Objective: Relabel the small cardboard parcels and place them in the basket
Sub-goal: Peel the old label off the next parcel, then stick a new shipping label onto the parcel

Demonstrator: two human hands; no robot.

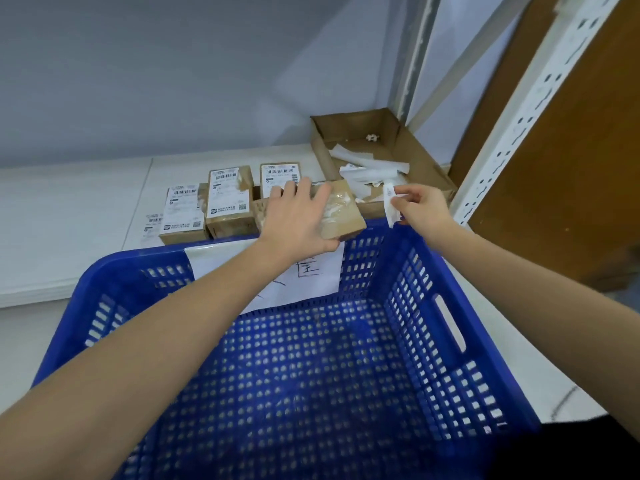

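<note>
My left hand (299,216) grips a small cardboard parcel (343,211) on the white shelf just behind the blue basket (460,317); the parcel's top is bare brown with clear tape. My right hand (420,207) pinches a crumpled white label strip (389,202) beside that parcel, above the basket's far right corner. Three labelled parcels stand further left: one (183,214), a taller one (228,199), and one (278,178) partly behind my left hand. The basket holds nothing; a white paper sign (311,275) hangs on its far wall.
An open cardboard tray (419,157) with several peeled white paper strips sits at the back right. A loose label (152,223) lies flat left of the parcels. A white perforated rack post (540,109) and a brown board stand on the right.
</note>
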